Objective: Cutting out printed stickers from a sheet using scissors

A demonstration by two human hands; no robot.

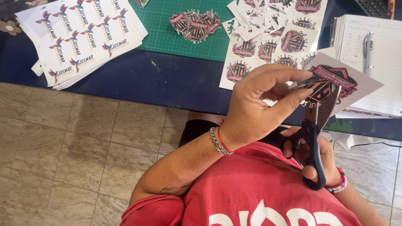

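While the left hand [255, 104] pinches a white sticker sheet [343, 86] at center right of the frame, thumb and fingers closed on its edge, the right hand [318, 161] sits just below with its fingers through the black handles of the scissors [314, 142]. The blades point up into the sheet right by the red and black crest print, and the left hand's fingers cover part of that spot, so I can't tell how far the blades are apart.

Lots of stuff around on the dark blue worktop [167, 83]. Upper left has a fanned stack of printed sheets [81, 35] with little bird logos. A green cutting mat [167, 35] sits top center with a pile of cut-out crest stickers [194, 25] on it. Just right of that lie more uncut crest sheets [259, 46], overlapping and messy, partly hidden behind the left hand. At the far right there's a lined notepad [385, 62] with a white pen [369, 46] lying on it, and the held sheet overlaps its lower corner. Tiled floor [63, 146] fills the lower left.
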